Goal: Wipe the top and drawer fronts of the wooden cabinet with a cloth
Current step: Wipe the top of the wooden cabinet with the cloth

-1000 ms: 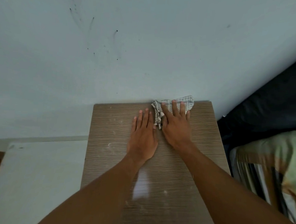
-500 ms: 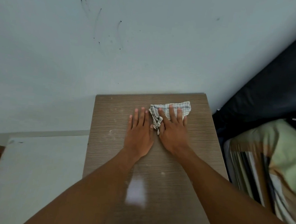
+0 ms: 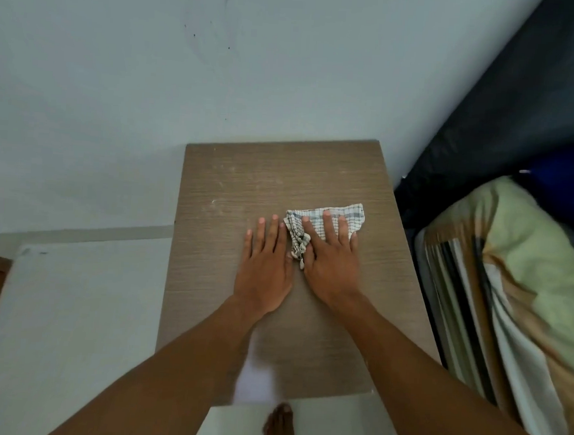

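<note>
1 head-worn view, steeply down and forward, close over the cabinet top (image 3: 281, 176).

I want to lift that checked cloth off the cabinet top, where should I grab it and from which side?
Pinch the bunched left edge of the cloth, coming from above in the gap between the left hand and right hand. That edge stands up crumpled, while the rest lies flat under the right hand on the cabinet.

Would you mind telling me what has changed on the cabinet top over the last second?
The right hand has drawn the checked cloth back from the far wall edge toward the person, across the cabinet top; the left hand slid back alongside. Still as before: both hands flat, right fingers pressing the cloth, nothing let go.
</note>
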